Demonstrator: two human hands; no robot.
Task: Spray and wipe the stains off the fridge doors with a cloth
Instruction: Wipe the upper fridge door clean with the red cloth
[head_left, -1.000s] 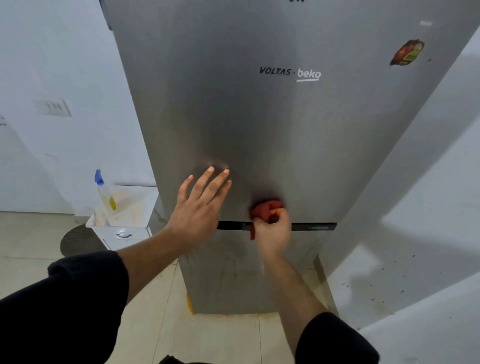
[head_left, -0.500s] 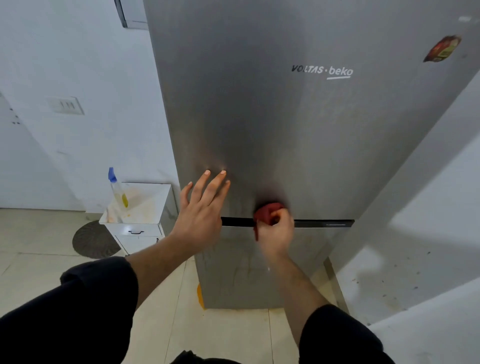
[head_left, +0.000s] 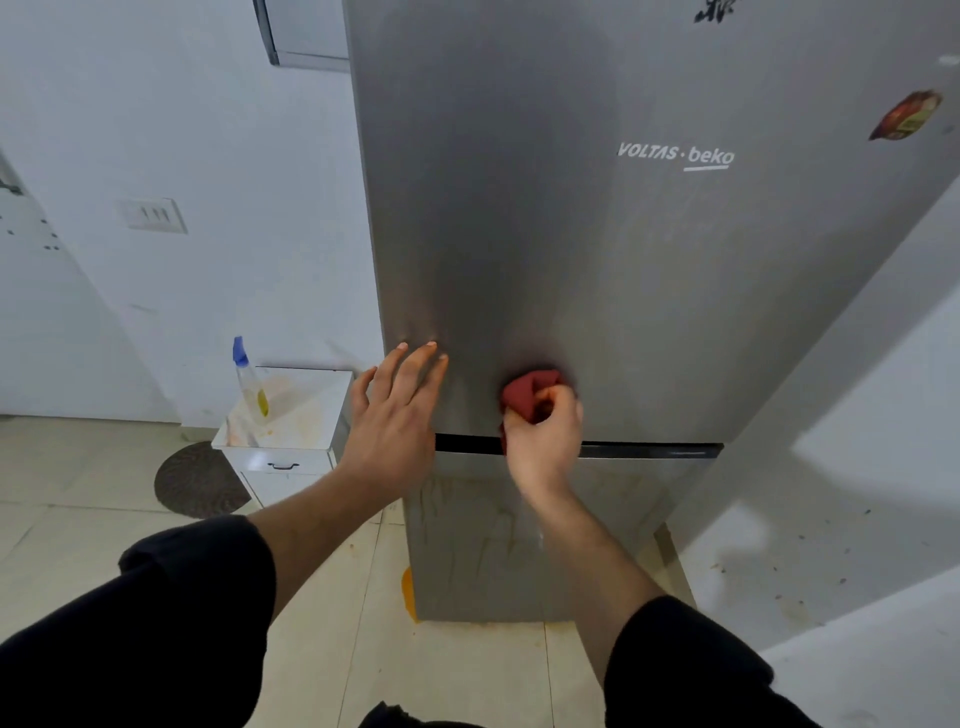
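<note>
Your right hand (head_left: 545, 436) bunches the red cloth (head_left: 525, 396) in a closed fist, pressed to the upper fridge door (head_left: 571, 249) just above the door gap (head_left: 649, 450). Flat and spread, your left hand (head_left: 395, 421) likely braces that door. Far left, the spray bottle (head_left: 248, 379) stands parked; the streaked lower door (head_left: 483, 551) looks unwiped.

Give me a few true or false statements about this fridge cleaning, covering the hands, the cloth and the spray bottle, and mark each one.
1. The right hand grips a red cloth against the upper fridge door. True.
2. The left hand holds the spray bottle. False: it presses on the upper door with straight fingers; the bottle stands on the small white cabinet beside the fridge.
3. The lower door shows streaky drip marks. True.
4. The cloth is wiping the brand logo. False: it sits low, just above the dark gap between the doors.
</note>
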